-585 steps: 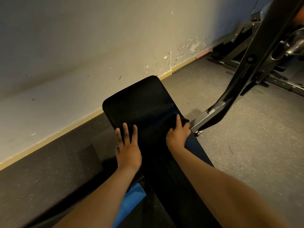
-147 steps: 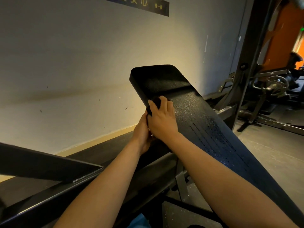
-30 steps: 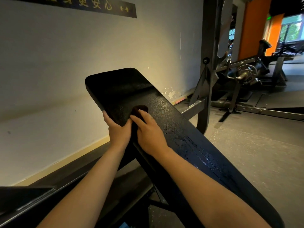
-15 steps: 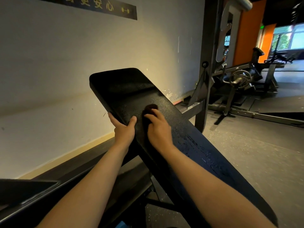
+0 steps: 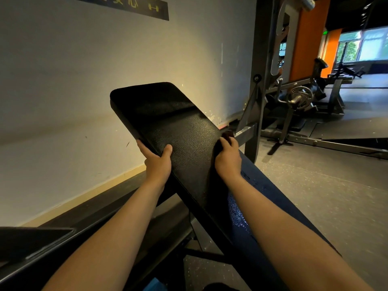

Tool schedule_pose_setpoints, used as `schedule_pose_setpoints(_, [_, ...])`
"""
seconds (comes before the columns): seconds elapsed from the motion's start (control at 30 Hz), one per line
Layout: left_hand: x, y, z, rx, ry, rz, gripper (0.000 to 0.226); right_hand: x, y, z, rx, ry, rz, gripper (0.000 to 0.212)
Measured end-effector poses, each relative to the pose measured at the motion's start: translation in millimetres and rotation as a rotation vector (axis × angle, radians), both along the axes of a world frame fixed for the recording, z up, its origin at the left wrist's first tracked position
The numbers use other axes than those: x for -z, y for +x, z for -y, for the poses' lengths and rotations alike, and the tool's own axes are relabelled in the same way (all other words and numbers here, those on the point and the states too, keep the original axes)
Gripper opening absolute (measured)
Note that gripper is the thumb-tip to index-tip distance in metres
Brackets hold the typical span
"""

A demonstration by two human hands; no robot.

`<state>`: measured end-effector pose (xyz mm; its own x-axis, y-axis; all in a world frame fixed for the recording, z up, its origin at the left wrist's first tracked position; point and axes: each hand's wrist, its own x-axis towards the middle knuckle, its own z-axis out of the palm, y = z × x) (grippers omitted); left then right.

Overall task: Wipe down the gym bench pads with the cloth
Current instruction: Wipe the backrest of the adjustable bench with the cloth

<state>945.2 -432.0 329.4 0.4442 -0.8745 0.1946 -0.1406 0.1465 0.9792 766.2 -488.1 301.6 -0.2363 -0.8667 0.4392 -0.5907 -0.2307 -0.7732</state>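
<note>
A long black bench pad point(image 5: 180, 131) slopes up and away from me toward the wall. My left hand point(image 5: 157, 162) grips its left edge, thumb on top and fingers underneath. My right hand point(image 5: 227, 157) is at the pad's right edge, pressing a small dark cloth point(image 5: 227, 134) that shows just past my fingertips. Most of the cloth is hidden under the hand. The lower pad near my right forearm looks wet and speckled.
A pale wall with a tan skirting runs close on the left. A dark steel rack upright point(image 5: 259, 80) stands right of the pad. A plate-loaded machine point(image 5: 300, 97) sits beyond on the grey floor. Black frame bars point(image 5: 63, 244) cross the lower left.
My right hand has slid the cloth from the pad's middle across to its right edge. My left hand keeps its grip on the left edge.
</note>
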Motion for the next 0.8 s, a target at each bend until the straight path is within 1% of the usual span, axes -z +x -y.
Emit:
schedule_pose_setpoints(0.07, [0.4,-0.3,0.6,0.006,-0.018,-0.024,0.093,-4.8,25.7,-16.8,-0.057,-0.098,-0.071,0.052])
schedule_pose_setpoints(0.17, [2.0,0.3,1.2,0.004,-0.028,-0.03,0.093,-10.0,66.8,-41.8,-0.229,-0.255,-0.174,0.044])
schedule_pose_setpoints(0.27, [3.5,2.3,2.5,0.011,-0.041,-0.023,0.091,-4.2,78.6,-43.4,-0.369,-0.327,-0.274,0.044])
schedule_pose_setpoints(0.37, [2.8,2.8,3.9,0.024,-0.027,-0.027,0.092,-4.5,56.6,-18.6,-0.307,-0.307,-0.291,0.047])
schedule_pose_setpoints(0.47, [3.6,2.9,4.3,0.01,-0.034,0.005,0.091,-8.1,21.7,14.8,-0.183,-0.197,-0.284,0.056])
schedule_pose_setpoints(0.57, [3.2,1.9,3.9,0.003,-0.033,0.028,0.089,-6.4,-18.6,37.8,-0.085,-0.074,-0.181,0.063])
schedule_pose_setpoints(0.67, [3.0,2.4,5.2,0.01,-0.032,0.038,0.09,-2.6,-37.9,41.6,0.035,0.041,-0.023,0.056])
schedule_pose_setpoints(0.73, [3.6,3.0,5.6,0.008,-0.029,0.036,0.09,-3.7,-26.8,33.1,0.057,0.021,0.014,0.052])
schedule_pose_setpoints(0.8, [3.5,2.8,5.8,0.009,-0.032,0.029,0.09,-6.7,-2.2,17.1,0.002,-0.045,0.024,0.051])
